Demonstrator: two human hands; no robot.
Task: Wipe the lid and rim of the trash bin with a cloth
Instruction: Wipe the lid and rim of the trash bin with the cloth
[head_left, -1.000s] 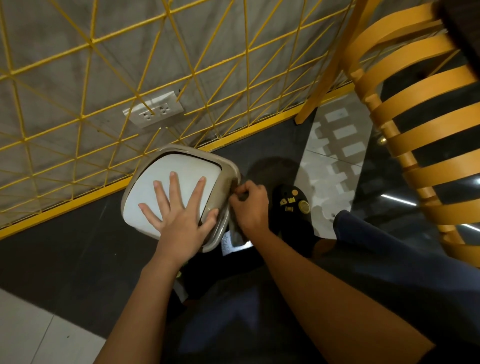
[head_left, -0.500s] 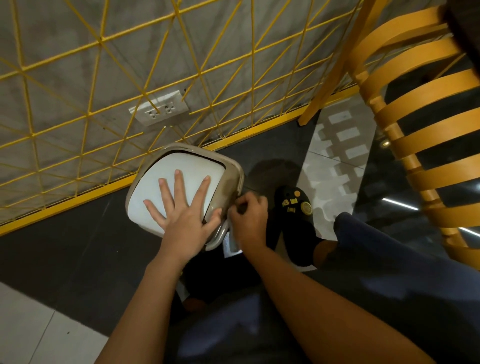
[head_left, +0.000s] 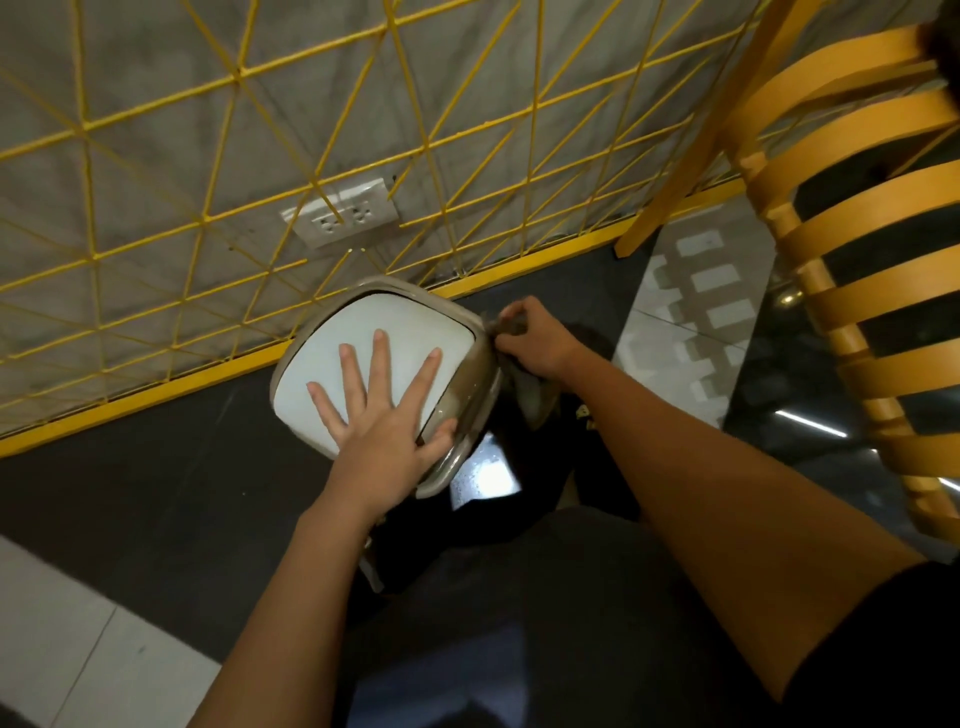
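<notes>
while left hand (head_left: 382, 431) stays, right hand (head_left: 535, 340) moved up rim (head_left: 475, 395).

**One head camera, looking steeply down**

We have a single view, worn on the person's head and facing forward and down. It sits close above both forearms, which enter from the bottom edge and reach toward the middle. The wide lens bends the yellow wire grid (head_left: 218, 171) and the wall along the top, and the curved wooden slats (head_left: 857, 260) at the right edge. The dark floor (head_left: 130, 493) fills the lower left. No second view shares this scene.
</notes>
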